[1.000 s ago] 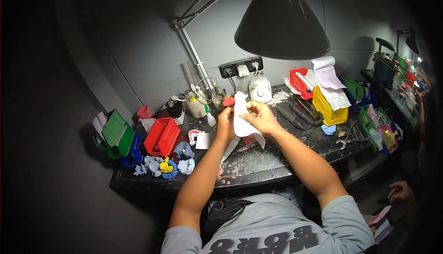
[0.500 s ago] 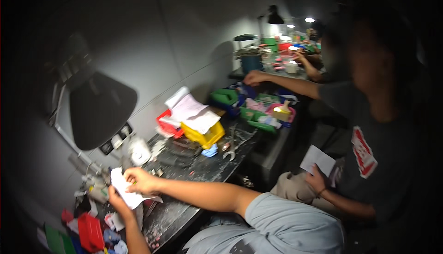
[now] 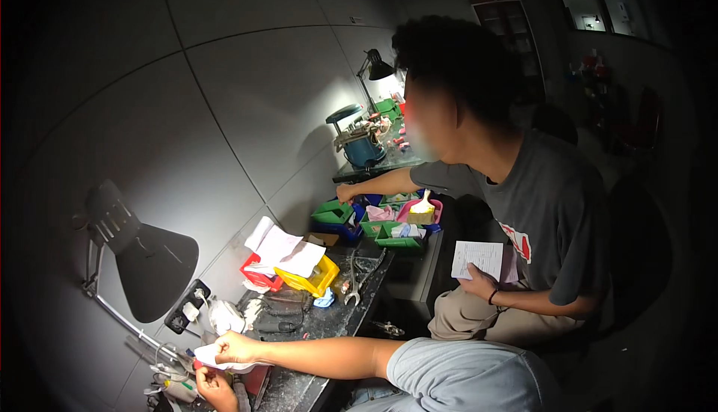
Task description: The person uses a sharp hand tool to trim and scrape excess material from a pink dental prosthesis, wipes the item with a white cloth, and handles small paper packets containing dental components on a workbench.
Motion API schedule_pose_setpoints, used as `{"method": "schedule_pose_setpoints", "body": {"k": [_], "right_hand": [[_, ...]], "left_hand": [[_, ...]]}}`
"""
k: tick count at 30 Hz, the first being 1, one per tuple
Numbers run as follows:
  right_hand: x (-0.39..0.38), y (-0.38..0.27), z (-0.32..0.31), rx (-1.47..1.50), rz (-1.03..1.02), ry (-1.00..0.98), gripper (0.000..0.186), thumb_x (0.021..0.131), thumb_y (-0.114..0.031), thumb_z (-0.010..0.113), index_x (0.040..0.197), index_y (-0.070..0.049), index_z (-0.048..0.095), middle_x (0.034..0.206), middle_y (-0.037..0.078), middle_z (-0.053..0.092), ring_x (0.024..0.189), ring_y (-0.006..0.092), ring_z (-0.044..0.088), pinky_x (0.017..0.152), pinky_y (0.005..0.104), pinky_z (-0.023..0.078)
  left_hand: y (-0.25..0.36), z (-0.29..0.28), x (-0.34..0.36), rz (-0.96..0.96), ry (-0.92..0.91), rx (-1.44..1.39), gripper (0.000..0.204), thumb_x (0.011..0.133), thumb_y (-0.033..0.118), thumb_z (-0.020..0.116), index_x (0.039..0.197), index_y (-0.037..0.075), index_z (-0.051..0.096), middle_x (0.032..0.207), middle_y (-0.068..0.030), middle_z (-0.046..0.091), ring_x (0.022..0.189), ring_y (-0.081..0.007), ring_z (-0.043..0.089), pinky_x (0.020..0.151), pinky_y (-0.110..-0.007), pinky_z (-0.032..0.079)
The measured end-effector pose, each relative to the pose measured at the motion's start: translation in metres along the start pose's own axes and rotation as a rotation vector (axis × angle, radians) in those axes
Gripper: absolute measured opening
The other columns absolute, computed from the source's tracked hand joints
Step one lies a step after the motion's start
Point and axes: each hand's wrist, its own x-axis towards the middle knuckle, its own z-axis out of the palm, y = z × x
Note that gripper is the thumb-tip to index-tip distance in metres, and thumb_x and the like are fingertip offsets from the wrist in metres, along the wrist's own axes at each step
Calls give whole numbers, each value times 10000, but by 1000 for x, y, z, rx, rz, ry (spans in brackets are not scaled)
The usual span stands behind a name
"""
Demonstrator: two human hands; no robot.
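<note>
Under the desk lamp at the lower left, a white sheet of paper [image 3: 204, 354] lies between my two hands, brightly lit. My right hand [image 3: 239, 348] reaches across from the right, its fingers pinched closed on the sheet. Just below it, my left hand [image 3: 217, 389] is closed at the paper's lower edge, its fingertips partly hidden. A small red patch shows beside those fingertips, too small to name. The black workbench [image 3: 295, 371] lies under and beside both hands.
A black desk lamp [image 3: 157, 270] stands close by on the left. Papers [image 3: 280, 247] top a yellow bin [image 3: 323, 277] and a red bin [image 3: 258, 274]. A wrench [image 3: 351, 294] lies near the bench edge. A co-worker [image 3: 553, 195] sits right, holding paper and reaching toward green bins [image 3: 333, 210].
My view has swung up and to the right, so my hands and the paper sit lower in it. The bins at the lower left have left the view. Both hands stay at the paper.
</note>
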Motion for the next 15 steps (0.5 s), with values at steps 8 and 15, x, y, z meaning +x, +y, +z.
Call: {"method": "schedule_pose_setpoints", "body": {"k": [8,15], "right_hand": [[-5,3,-18,271,-21,-92,174,760,-20,715,915,-21,636,762,15,647,685,75,597,604,237,489],[-5,1,-5,52,-11,-130,239,784,8,675,1021,-25,674,862,12,687,768,99,616,711,257,503]], "left_hand": [[44,41,-5,-109,33,-143,78,858,-59,530,874,13,506,792,-16,518,718,-103,508,669,-240,435],[37,10,-12,-124,72,0,106,857,-83,549,873,20,527,735,-6,534,648,-74,511,566,-215,419]]}}
